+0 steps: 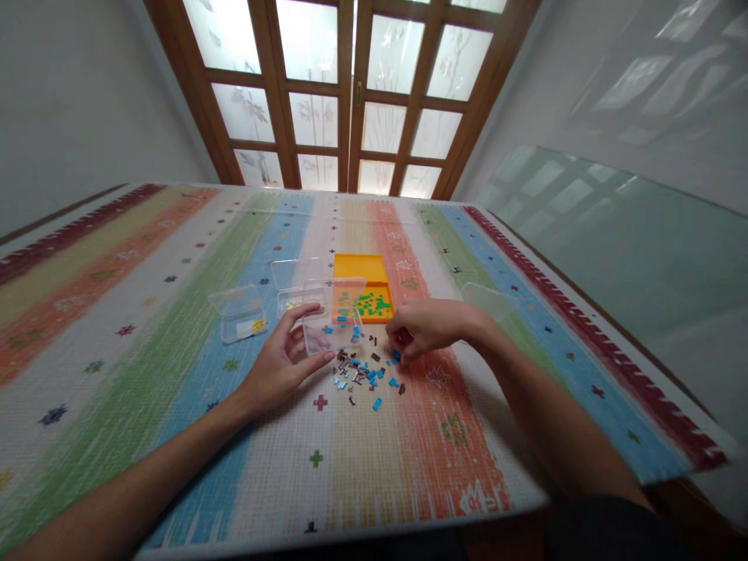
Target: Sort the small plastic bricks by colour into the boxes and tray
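Observation:
My left hand (286,354) is closed round the side of a clear plastic box (312,336), which has a few blue bricks (342,319) showing in or through it. Just right of it, my right hand (429,326) is bent down with thumb and fingers together. At its fingertips are small blue building bricks (396,356); whether they are gripped or only touched is hard to make out. Between the hands lies a loose pile of small blue and dark brown bricks (362,375) on the striped tablecloth (368,467).
Behind the pile stands an open orange box (359,265) with green bricks (374,304) inside. On the left are an open clear box (234,327) with yellow pieces and another clear box (284,300). A clear lid-like piece (488,300) lies behind my right wrist.

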The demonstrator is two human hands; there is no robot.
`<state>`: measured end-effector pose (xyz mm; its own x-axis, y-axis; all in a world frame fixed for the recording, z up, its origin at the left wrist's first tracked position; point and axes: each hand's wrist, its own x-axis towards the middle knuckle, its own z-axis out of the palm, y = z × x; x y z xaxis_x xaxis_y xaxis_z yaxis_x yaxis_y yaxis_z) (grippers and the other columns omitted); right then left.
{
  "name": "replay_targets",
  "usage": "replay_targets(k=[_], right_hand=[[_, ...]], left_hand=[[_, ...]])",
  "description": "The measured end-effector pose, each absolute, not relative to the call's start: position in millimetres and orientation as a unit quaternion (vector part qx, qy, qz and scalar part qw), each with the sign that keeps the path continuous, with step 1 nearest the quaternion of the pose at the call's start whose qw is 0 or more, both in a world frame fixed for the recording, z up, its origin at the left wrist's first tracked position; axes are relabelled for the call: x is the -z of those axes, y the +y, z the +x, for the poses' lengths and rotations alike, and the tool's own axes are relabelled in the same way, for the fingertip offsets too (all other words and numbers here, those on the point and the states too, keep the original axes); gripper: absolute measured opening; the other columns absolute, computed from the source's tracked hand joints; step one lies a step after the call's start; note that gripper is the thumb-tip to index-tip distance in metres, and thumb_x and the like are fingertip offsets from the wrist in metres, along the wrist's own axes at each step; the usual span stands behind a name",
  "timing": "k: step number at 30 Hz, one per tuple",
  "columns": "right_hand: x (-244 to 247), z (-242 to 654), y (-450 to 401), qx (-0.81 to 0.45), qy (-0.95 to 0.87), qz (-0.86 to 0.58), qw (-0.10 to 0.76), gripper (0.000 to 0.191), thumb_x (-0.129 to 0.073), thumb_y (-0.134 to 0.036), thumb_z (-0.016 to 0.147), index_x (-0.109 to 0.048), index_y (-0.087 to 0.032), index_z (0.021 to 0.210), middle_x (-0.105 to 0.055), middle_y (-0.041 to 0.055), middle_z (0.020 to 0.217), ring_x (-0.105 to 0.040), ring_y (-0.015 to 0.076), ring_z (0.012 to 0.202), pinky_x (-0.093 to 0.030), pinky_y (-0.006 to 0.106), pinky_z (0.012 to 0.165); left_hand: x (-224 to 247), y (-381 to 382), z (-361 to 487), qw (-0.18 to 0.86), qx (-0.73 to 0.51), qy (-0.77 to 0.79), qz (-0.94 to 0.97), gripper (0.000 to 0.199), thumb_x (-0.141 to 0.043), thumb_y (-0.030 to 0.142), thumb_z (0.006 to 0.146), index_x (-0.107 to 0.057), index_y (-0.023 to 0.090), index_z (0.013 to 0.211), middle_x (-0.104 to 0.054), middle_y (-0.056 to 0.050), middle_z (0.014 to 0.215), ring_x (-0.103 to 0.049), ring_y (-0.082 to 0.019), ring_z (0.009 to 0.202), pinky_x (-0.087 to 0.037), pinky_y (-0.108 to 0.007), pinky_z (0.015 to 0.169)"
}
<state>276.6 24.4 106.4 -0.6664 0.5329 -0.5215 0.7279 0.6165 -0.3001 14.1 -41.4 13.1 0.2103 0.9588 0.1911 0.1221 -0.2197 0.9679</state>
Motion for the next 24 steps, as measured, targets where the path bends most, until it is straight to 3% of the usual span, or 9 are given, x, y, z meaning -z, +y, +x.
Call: replay_targets(k=[4, 8, 12, 18, 24], right_hand=[[-95, 266, 22, 0.232, 0.850, 0.375, 0.290, 0.022, -0.083, -0.034, 0.078, -0.077, -0.016, 0.090, -0.070, 0.0014, 0.078, -0.053, 0.0127, 0.064, -0.033, 0.027, 0.061], [-91, 261, 21, 0.188, 0.840, 0.403, 0.312, 0.018, -0.081, -0.024, 0.079, -0.080, -0.017, 0.095, -0.073, 0.0036, 0.083, -0.055, 0.0144, 0.066, -0.033, 0.028, 0.060], [-96, 262, 20, 0.177, 0.848, 0.404, 0.294, 0.018, -0.076, -0.014, 0.078, -0.080, -0.016, 0.096, -0.075, 0.0053, 0.086, -0.055, 0.0145, 0.066, -0.033, 0.029, 0.061], [-95, 266, 20, 0.189, 0.858, 0.415, 0.236, 0.012, -0.077, -0.008, 0.074, -0.079, -0.017, 0.082, -0.071, 0.0013, 0.073, -0.052, 0.0124, 0.059, -0.033, 0.028, 0.059], [-85, 269, 26, 0.193, 0.877, 0.404, 0.173, 0.020, -0.079, -0.010, 0.075, -0.081, -0.018, 0.093, -0.077, 0.0041, 0.088, -0.060, 0.0145, 0.070, -0.036, 0.026, 0.060]], left_hand=[[-11, -41, 13, 0.463, -0.455, 0.427, 0.629, 0.065, -0.081, 0.028, 0.081, -0.050, 0.022, 0.137, -0.070, -0.006, 0.106, -0.072, -0.023, 0.100, -0.062, -0.044, 0.094], [-10, -41, 13, 0.464, -0.455, 0.429, 0.627, 0.066, -0.081, 0.028, 0.081, -0.049, 0.022, 0.139, -0.070, -0.005, 0.105, -0.072, -0.023, 0.100, -0.061, -0.044, 0.095], [-12, -42, 14, 0.466, -0.451, 0.427, 0.630, 0.064, -0.080, 0.027, 0.082, -0.049, 0.022, 0.138, -0.070, -0.005, 0.105, -0.072, -0.022, 0.098, -0.060, -0.045, 0.096], [-13, -42, 13, 0.462, -0.454, 0.425, 0.632, 0.064, -0.080, 0.028, 0.082, -0.050, 0.022, 0.138, -0.071, -0.006, 0.107, -0.072, -0.023, 0.099, -0.061, -0.044, 0.095], [-12, -41, 11, 0.440, -0.460, 0.422, 0.646, 0.061, -0.080, 0.028, 0.083, -0.052, 0.024, 0.137, -0.071, -0.008, 0.113, -0.072, -0.024, 0.100, -0.062, -0.042, 0.093]])
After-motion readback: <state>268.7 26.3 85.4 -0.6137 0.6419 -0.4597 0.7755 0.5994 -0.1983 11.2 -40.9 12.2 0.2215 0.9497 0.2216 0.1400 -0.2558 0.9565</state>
